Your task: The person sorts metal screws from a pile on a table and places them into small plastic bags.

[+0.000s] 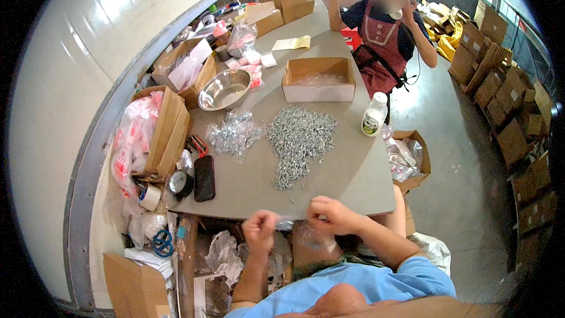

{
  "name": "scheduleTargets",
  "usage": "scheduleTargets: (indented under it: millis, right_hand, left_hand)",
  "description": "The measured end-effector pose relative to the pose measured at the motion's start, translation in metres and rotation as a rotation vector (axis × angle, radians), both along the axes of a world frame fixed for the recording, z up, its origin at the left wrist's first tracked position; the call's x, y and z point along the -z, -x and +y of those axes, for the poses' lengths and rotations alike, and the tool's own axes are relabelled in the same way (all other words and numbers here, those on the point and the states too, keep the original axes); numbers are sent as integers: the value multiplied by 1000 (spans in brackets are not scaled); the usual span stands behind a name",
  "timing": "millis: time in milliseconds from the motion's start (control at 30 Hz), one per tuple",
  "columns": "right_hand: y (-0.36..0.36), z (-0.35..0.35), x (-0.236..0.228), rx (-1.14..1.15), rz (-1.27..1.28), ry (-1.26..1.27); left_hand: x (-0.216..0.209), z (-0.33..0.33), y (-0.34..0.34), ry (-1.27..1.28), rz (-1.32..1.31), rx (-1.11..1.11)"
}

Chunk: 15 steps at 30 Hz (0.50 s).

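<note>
Just off the table's near edge, my left hand [259,232] and my right hand [333,216] are both closed, fingers pinched. Between them a small clear plastic bag [285,224] is stretched, with something greyish in its lower part. The left fingers are a little smeared by motion. In front of my hands lies a big loose pile of small silvery screws [300,141], and one screw sits apart at its near end. To the left of the pile are several filled clear bags [235,134] heaped together.
Across the grey table [347,182] stand an open cardboard box [319,91], a steel bowl [225,90] and a white bottle [374,115]. A black phone [204,178] and tape rolls [180,184] line the left. At the far right a person in a red apron [382,41] raises both arms.
</note>
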State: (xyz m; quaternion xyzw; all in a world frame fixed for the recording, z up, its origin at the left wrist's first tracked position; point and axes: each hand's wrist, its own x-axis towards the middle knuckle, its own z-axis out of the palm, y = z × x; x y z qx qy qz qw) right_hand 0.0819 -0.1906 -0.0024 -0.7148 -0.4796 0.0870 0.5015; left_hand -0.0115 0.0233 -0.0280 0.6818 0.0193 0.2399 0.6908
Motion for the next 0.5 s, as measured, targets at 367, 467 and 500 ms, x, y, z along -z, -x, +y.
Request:
scheduleTargets:
  millis: [367, 467, 500]
  right_hand:
    - [-55, -32, 57, 585, 34, 119]
    - [-57, -35, 53, 546, 16, 122]
    - [-59, -36, 51, 529, 37, 125]
  left_hand:
    - [-68, 49, -214, -851, -205, -262]
    - [-73, 15, -300, -973, -205, -25]
    - [-75, 1, -326, -988, -191, 0]
